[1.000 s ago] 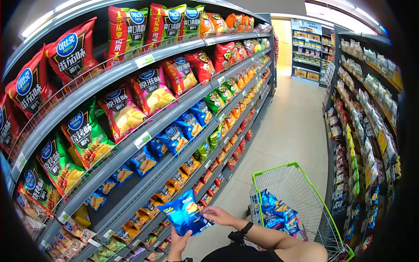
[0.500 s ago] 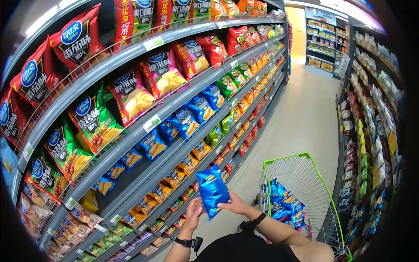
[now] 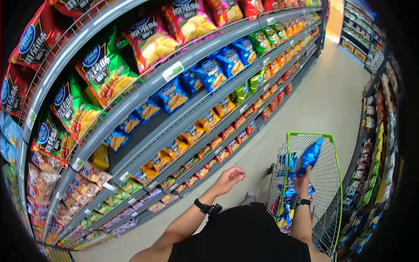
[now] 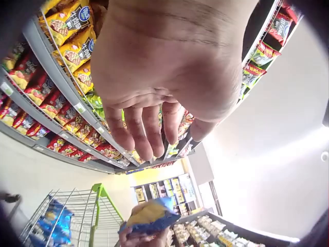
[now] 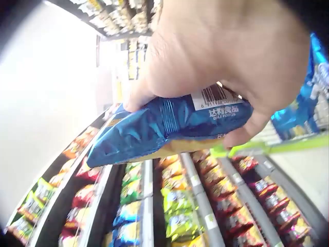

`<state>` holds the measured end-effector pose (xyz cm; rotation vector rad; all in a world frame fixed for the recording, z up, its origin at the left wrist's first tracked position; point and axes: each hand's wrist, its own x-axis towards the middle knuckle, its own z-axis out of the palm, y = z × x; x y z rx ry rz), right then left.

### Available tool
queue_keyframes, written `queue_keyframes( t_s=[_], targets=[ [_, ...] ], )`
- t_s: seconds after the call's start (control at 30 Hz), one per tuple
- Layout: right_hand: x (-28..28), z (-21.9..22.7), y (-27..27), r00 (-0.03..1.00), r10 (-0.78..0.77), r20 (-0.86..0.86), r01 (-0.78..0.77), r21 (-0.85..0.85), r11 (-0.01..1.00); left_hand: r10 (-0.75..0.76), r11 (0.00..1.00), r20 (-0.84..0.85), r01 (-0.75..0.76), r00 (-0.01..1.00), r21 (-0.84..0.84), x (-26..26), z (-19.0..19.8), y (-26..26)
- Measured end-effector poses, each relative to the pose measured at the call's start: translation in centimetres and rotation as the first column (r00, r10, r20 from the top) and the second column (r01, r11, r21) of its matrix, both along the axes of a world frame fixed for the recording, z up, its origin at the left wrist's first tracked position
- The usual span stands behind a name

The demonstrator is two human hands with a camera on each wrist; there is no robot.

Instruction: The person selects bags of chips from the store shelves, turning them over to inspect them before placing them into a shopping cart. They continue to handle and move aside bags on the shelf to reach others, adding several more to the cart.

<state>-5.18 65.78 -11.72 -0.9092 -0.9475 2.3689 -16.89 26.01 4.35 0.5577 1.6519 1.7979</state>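
Observation:
A blue bag of chips (image 3: pixel 310 155) is gripped at one end by my right hand (image 3: pixel 302 181), above the shopping cart (image 3: pixel 330 140) with the green rim. Up close in the right wrist view, the thumb and fingers pinch the bag (image 5: pixel 180 126), whose barcode side shows. Inside the cart lie several more blue chip bags (image 3: pixel 289 192), partly hidden by my right arm. My left hand (image 3: pixel 230 180) hangs in the air between the shelf and the cart, holding nothing. Its fingers (image 4: pixel 134 128) are loosely bent in the left wrist view.
On the left runs a long shelf (image 3: pixel 174 72) with chip bags in red, green, blue and orange rows. A second snack shelf (image 3: pixel 371 144) lines the right side. Tiled floor (image 3: pixel 325 94) lies between them, leading to a far display (image 3: pixel 355 37).
Both hands held the blue bag; the left has let go and drawn away. My right hand has carried the bag rightward over the cart. The head view has tilted down.

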Motion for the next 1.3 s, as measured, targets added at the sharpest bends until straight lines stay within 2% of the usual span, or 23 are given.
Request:
queue_keyframes(
  t_s=[0.03,0.1,0.17,0.23,0.27,0.4,0.47,0.5,0.57,0.6,0.63,0.67,0.7,0.73,0.8,0.87,0.97,1.03,1.07,1.17,1.27,1.3],
  targets=[
    [1.6,-2.5,2.1,0.998,-0.017,0.052,0.016,0.002,1.0,0.006,1.0,0.0,-0.006,1.0,-0.003,0.0,0.0,0.0],
    [4.7,-5.4,3.5,0.968,-0.179,0.177,0.181,0.008,0.984,0.011,1.0,-0.009,-0.011,1.0,-0.005,-0.4,-0.1,0.2],
    [9.4,-11.3,6.7,0.945,-0.059,0.323,0.11,-0.142,0.984,0.021,1.0,0.0,-0.021,1.0,-0.02,-0.6,-1.0,0.5],
    [12.2,-10.9,2.8,0.874,-0.307,0.376,0.332,0.0,0.943,0.032,0.999,-0.018,-0.032,0.999,-0.038,-1.1,-2.2,0.9],
    [13.1,-12.1,2.5,0.851,-0.323,0.414,0.353,0.004,0.936,0.027,0.999,-0.034,-0.029,0.999,-0.035,-1.3,-2.1,1.3],
    [17.4,-19.7,1.8,0.731,-0.187,0.656,0.256,-0.01,0.967,0.038,0.996,-0.063,-0.043,0.997,-0.084,-1.5,-2.4,1.7],
    [18.1,-23.2,1.6,0.615,-0.155,0.774,0.212,0.027,0.977,0.034,0.994,-0.079,-0.042,0.996,-0.097,-2.1,-2.9,3.5],
    [18.2,-25.1,2.0,0.517,-0.157,0.841,0.167,0.081,0.983,0.026,0.995,-0.089,-0.034,0.996,-0.095,-2.3,-3.0,3.7],
    [17.2,-30.3,3.7,0.25,-0.259,0.933,0.049,0.255,0.966,-0.001,0.993,-0.113,-0.013,0.994,-0.119,-2.8,-2.6,4.6],
    [14.7,-24.7,3.4,0.094,-0.138,0.986,-0.191,0.154,0.969,-0.007,0.989,-0.127,-0.012,0.992,-0.149,-3.1,-1.9,5.0],
    [9.7,-14.7,1.7,-0.025,-0.175,0.984,-0.342,0.156,0.926,-0.021,0.983,-0.153,-0.008,0.988,-0.182,-3.5,-1.4,5.4],
    [8.4,-13.6,2.9,0.021,-0.189,0.982,-0.462,0.177,0.869,-0.031,0.976,-0.181,-0.01,0.983,-0.219,-4.0,-0.8,5.6],
    [6.3,-13.7,3.3,0.081,-0.47,0.879,-0.604,0.419,0.679,-0.038,0.965,-0.21,-0.018,0.977,-0.26,-4.6,-0.4,5.7],
    [4.6,-13.2,4.4,0.16,-0.475,0.865,-0.649,0.455,0.61,-0.028,0.964,-0.244,-0.038,0.969,-0.262,-5.3,0.1,5.6],
    [-0.6,-5.4,3.2,0.379,-0.498,0.78,-0.655,0.607,0.45,0.006,0.959,-0.304,-0.091,0.953,-0.268,-6.6,1.1,5.1],
    [-4.5,-3.1,3.9,0.523,-0.49,0.698,-0.658,0.696,0.288,0.097,0.948,-0.369,-0.198,0.925,-0.247,-8.3,1.9,3.8],
    [-9.2,-0.1,2.6,0.758,-0.313,0.572,-0.559,0.817,0.14,0.286,0.888,-0.387,-0.394,0.877,-0.237,-10.9,5.0,1.0],
    [-11.5,-1.7,1.9,0.859,-0.055,0.509,-0.506,0.86,0.062,0.475,0.857,-0.315,-0.513,0.822,-0.048,-13.5,5.9,-1.9],
    [-12.5,-2.3,1.3,0.881,0.079,0.466,-0.469,0.883,0.029,0.532,0.819,-0.327,-0.572,0.781,-0.032,-14.5,7.1,-3.4],
    [-13.0,-2.8,-1.8,0.678,0.228,0.699,-0.681,0.714,-0.162,0.672,0.712,-0.285,-0.703,0.683,-0.007,-18.1,9.6,-8.6],
    [-11.8,-3.3,-5.9,0.724,0.179,0.666,-0.629,0.744,-0.226,0.795,0.594,-0.194,-0.802,0.575,0.058,-21.5,11.9,-12.4],
    [-11.6,-3.6,-6.3,0.71,0.217,0.67,-0.631,0.742,-0.227,0.832,0.55,-0.136,-0.833,0.538,0.068,-22.6,12.5,-13.5]
  ],
)
